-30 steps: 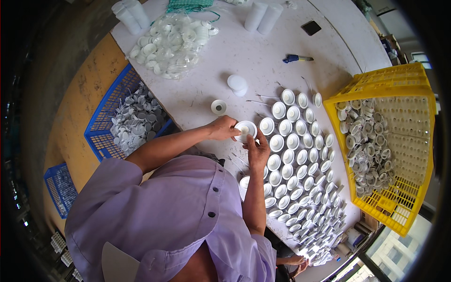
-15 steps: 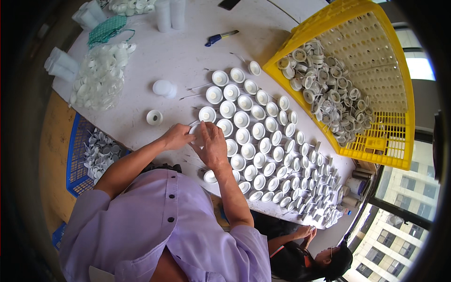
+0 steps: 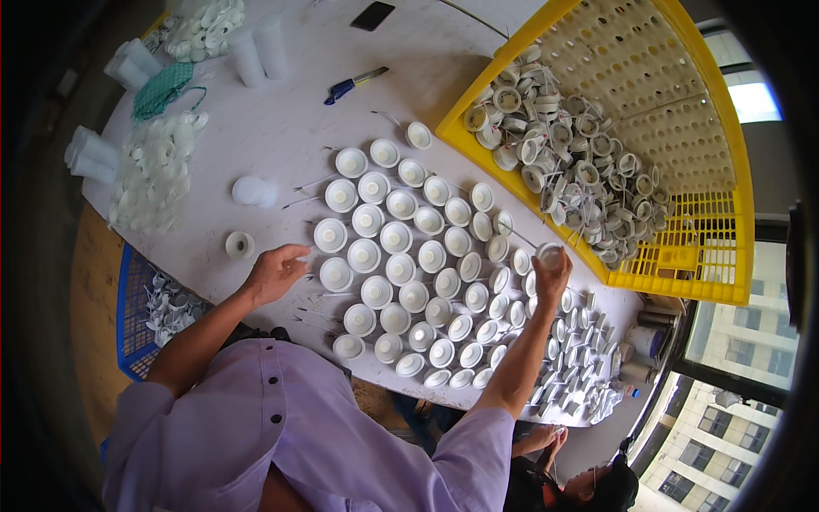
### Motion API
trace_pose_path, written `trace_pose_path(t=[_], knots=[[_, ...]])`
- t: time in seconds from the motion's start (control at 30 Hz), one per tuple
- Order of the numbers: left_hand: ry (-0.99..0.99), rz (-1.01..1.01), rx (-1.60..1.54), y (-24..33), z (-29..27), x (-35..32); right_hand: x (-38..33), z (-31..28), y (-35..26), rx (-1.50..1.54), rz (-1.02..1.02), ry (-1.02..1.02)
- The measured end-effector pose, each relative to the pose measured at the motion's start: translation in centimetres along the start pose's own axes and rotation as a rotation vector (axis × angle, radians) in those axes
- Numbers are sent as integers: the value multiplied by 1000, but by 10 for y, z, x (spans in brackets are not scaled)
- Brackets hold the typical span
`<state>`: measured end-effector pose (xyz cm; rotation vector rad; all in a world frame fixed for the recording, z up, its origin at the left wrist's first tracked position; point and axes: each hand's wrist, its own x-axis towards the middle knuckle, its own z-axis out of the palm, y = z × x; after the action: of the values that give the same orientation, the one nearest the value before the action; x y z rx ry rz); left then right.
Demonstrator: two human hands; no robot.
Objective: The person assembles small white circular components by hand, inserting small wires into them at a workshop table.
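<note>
A round white fitting (image 3: pixel 549 253) sits at the fingertips of the right hand (image 3: pixel 553 278), which closes on its edge, just beside the yellow crate (image 3: pixel 682 288) on the right of the worktop (image 3: pixel 294 128). We judge it light and stiff, probably smooth plastic, best taken by the rim with its thin wire unstrained. The left hand (image 3: pixel 277 271), fingers loosely extended and seemingly holding nothing, hovers beside the rows of white fittings (image 3: pixel 396 237). Those close-packed rows leave us narrow gaps, and the crate's wall limits rightward movement. Toward the left we find wider spacing, between a small white cup (image 3: pixel 240 245) and a blue-handled knife (image 3: pixel 343 89); the worktop's near edge runs past the blue crate (image 3: pixel 130 320).
</note>
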<state>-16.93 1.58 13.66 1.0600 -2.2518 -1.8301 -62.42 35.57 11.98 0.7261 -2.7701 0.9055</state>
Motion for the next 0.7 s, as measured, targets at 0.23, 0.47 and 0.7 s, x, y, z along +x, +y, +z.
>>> trace_pose_path(t=[0.23, 0.47, 0.7], knots=[[-11, -169, -51, -34, 7, -22, 49, 25, 60, -214, 242, -122], [-32, -231, -93, -26, 26, -20, 60, 47, 90, -338, 293, -267], [-66, -222, -62, -20, 34, -13, 64, 41, 72, -505, 335, -418]])
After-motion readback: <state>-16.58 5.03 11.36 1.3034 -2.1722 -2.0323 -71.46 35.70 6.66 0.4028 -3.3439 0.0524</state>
